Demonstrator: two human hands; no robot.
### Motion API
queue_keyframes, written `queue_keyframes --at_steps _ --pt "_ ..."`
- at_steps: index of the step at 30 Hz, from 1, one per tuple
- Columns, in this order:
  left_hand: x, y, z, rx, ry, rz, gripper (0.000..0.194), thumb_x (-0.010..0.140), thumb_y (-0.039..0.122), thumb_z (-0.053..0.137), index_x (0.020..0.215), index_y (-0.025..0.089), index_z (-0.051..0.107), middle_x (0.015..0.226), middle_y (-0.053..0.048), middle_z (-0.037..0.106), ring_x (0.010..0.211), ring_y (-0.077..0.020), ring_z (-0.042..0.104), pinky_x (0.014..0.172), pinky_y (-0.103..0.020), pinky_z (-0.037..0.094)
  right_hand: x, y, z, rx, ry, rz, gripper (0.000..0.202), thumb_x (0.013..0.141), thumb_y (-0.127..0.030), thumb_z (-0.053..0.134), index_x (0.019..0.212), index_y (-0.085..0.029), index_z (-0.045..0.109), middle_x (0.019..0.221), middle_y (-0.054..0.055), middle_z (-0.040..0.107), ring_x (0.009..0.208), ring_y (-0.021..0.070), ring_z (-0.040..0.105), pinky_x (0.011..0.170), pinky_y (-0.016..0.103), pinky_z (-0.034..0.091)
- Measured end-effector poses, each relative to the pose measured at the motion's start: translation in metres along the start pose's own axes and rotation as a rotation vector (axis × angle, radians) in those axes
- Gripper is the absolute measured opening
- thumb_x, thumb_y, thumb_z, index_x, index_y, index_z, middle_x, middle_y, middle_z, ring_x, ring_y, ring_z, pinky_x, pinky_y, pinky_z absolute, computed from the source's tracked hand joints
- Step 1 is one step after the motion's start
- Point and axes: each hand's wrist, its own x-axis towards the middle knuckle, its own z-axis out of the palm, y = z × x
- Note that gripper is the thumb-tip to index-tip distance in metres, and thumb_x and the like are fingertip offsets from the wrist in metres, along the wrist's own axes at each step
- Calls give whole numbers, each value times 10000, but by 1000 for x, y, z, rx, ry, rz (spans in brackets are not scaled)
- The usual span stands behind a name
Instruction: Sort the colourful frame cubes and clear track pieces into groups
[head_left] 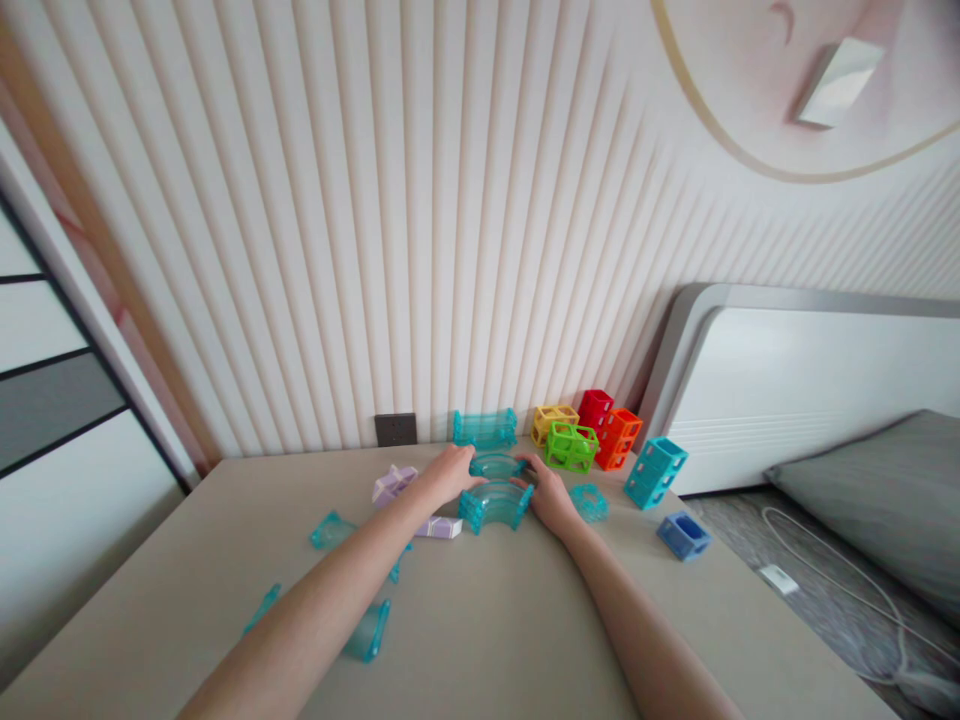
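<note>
A clear teal curved track piece (498, 466) is held at its two ends between my hands, near the back of the table. My left hand (452, 472) closes on its left end. The fingers of my right hand (550, 490) are bent around its right end. Just in front lies a second curved teal piece (495, 505), close to my right thumb. Behind, against the wall, stands a straight teal piece (484, 429). To the left of my left hand sit a lilac block (394, 484) and a lilac bar (440, 528), partly covered by my forearm.
Yellow (553, 424), green (571, 447), red (595, 409) and orange (620, 438) frame blocks stand at back right. A teal block (656, 472), blue block (684, 536) and lacy teal piece (589, 503) lie right. More teal pieces (370, 632) lie beneath my left forearm.
</note>
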Motion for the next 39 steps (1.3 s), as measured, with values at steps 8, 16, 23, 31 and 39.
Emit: queue_keyframes --at_steps 8,16,23,31,39 --pt "0 4 0 56 -8 -9 433 775 471 739 1098 197 648 1078 -123 711 1023 -285 676 838 -311 504 2 5 4 22 38 -20 440 785 -333 699 1200 -218 607 996 71 709 967 249 668 893 373 516" --pt "-8 5 -4 29 1 9 381 808 438 715 1096 200 642 1092 -116 715 1031 -274 678 845 -300 499 0 -4 -4 75 108 -52 467 850 -374 615 1278 -199 558 1154 98 680 1029 225 655 919 359 520" --pt "-11 1 -5 -1 -9 13 392 807 446 712 1097 195 632 1086 -127 710 1040 -287 673 855 -325 499 35 -38 -27 -208 85 118 334 949 -423 484 1088 -173 655 1077 116 719 992 238 675 872 316 509" --pt "-15 3 -5 -15 -9 3 380 848 436 658 1123 178 618 1100 -152 692 1057 -306 663 864 -360 500 76 -64 -19 -443 -15 311 416 881 -524 582 944 -124 677 985 197 725 1016 322 674 847 372 500" --pt "-16 6 -7 -24 -21 -18 352 828 418 686 1086 187 619 1065 -142 698 1044 -304 668 847 -348 499 84 -68 -7 -485 -42 369 395 855 -493 603 984 -128 681 1039 208 723 1023 344 684 836 401 519"
